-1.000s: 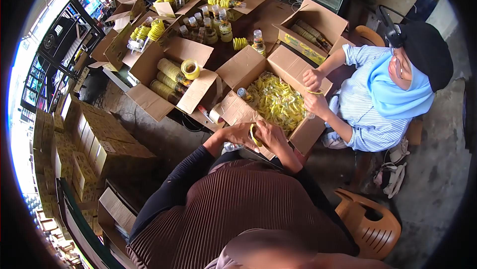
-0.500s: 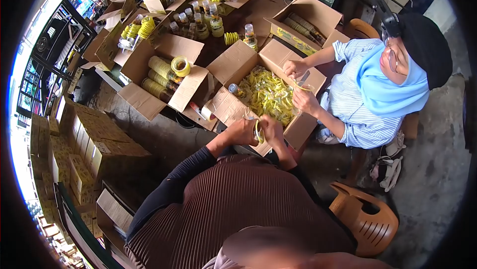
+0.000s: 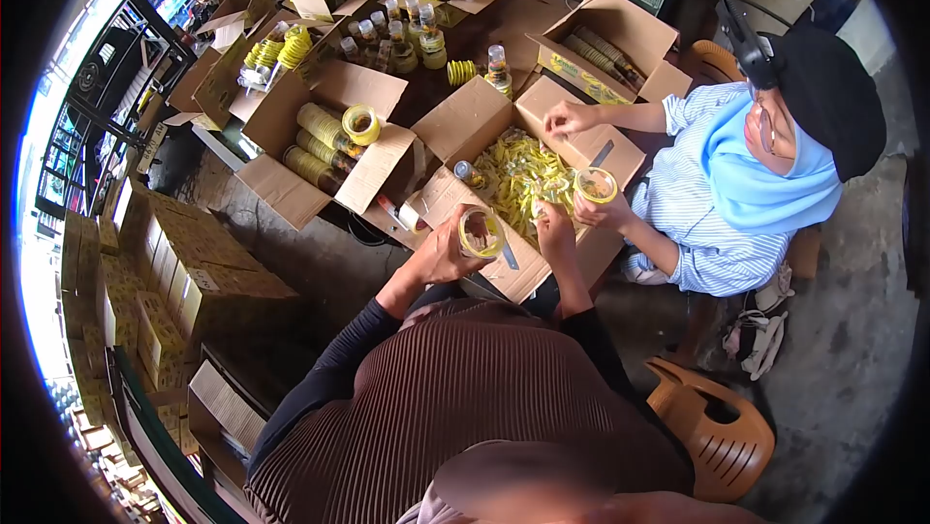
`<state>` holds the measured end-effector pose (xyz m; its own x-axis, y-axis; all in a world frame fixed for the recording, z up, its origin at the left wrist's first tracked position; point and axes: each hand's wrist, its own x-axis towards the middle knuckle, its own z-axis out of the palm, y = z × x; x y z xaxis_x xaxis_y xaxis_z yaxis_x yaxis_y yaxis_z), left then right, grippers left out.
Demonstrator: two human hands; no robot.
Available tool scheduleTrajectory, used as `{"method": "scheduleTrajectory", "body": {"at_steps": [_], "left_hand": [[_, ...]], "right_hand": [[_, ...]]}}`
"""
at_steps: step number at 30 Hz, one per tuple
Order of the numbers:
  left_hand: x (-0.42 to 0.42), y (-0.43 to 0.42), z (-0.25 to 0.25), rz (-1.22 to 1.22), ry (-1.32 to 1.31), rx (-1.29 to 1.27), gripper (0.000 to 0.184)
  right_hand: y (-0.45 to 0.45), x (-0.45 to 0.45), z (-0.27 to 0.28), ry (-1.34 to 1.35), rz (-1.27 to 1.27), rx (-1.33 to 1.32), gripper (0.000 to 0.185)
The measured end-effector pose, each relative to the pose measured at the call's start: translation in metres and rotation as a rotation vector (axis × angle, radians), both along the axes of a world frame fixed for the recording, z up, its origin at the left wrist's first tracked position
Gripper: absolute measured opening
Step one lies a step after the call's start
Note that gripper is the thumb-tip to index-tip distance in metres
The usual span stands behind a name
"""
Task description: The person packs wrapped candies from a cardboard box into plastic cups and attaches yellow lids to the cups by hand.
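My left hand is wrapped around a clear round tub with a yellow rim, its open side tipped toward me and something brown inside. Over the near side of a cardboard box is my right hand, fingertips pinched together at the small yellow packets. Whatever the pinch holds is too small to make out. A small clear jar lies on the packets at the box's left side.
Across the box a co-worker holds a similar yellow-rimmed tub. An open carton with stacked yellow-rimmed tubs stands at left, another carton behind. Several capped jars stand on the table. An orange plastic chair is at my right.
My hands have moved apart: the left tilts the tub's opening into view, the right has gone to the packets. The co-worker's hands have also separated, one now holding a tub upright.
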<state>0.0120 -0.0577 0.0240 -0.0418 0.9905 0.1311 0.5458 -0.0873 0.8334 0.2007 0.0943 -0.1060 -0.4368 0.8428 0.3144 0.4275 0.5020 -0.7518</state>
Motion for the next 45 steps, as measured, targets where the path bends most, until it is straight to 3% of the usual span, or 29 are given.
{"method": "scheduleTrajectory", "body": {"at_steps": [3, 7, 9, 10, 12, 15, 16, 19, 22, 26, 30, 32, 37, 41, 44, 45], "left_hand": [[-0.008, -0.006, -0.021, 0.021, -0.047, 0.031, 0.067], [-0.008, -0.009, -0.012, 0.056, -0.039, 0.059, 0.067], [-0.007, -0.008, -0.010, 0.061, -0.031, 0.083, 0.066], [-0.005, -0.008, -0.008, 0.077, -0.007, 0.080, 0.067], [-0.003, -0.006, -0.009, 0.087, 0.018, 0.078, 0.067], [0.002, -0.003, -0.020, 0.133, 0.089, 0.075, 0.064], [0.004, -0.003, -0.022, 0.143, 0.149, 0.088, 0.061], [0.014, 0.000, -0.029, 0.160, 0.254, 0.121, 0.058], [0.025, 0.002, -0.026, 0.034, 0.311, 0.018, 0.056], [0.035, 0.001, -0.029, -0.019, 0.327, -0.052, 0.065], [0.031, 0.000, -0.040, -0.073, 0.362, -0.034, 0.072], [0.022, 0.007, -0.035, -0.259, 0.259, -0.312, 0.077], [0.008, 0.016, -0.026, -0.361, 0.164, -0.413, 0.072], [0.015, 0.010, -0.034, -0.240, 0.039, -0.293, 0.056], [0.014, 0.008, -0.037, -0.115, 0.166, -0.225, 0.047], [0.015, 0.009, -0.036, -0.113, 0.164, -0.224, 0.047]], "right_hand": [[-0.005, 0.001, 0.005, -0.130, -0.033, 0.036, 0.030], [-0.008, 0.008, 0.003, -0.261, -0.029, -0.023, 0.039], [-0.017, 0.010, 0.022, -0.294, -0.018, 0.199, 0.036], [-0.020, 0.008, 0.025, -0.293, -0.022, 0.198, 0.036], [-0.025, 0.002, 0.030, -0.017, 0.084, -0.149, 0.029], [-0.038, -0.006, 0.050, 0.201, 0.156, -0.055, 0.021], [-0.046, -0.009, 0.063, 0.200, 0.133, -0.032, 0.013], [-0.058, -0.008, 0.083, 0.021, 0.189, -0.016, 0.020], [-0.064, -0.005, 0.094, -0.207, 0.249, 0.209, 0.023], [-0.066, 0.000, 0.070, -0.292, 0.268, 0.179, 0.018], [-0.066, 0.002, 0.066, -0.292, 0.292, 0.229, 0.017], [-0.066, 0.001, 0.077, -0.300, 0.352, 0.258, 0.017], [-0.063, -0.006, 0.081, -0.217, 0.426, 0.290, 0.022], [-0.055, -0.011, 0.074, -0.183, 0.435, 0.215, 0.020], [-0.054, -0.017, 0.070, -0.183, 0.334, -0.113, 0.019], [-0.049, -0.020, 0.064, -0.186, 0.337, -0.112, 0.019]]}}
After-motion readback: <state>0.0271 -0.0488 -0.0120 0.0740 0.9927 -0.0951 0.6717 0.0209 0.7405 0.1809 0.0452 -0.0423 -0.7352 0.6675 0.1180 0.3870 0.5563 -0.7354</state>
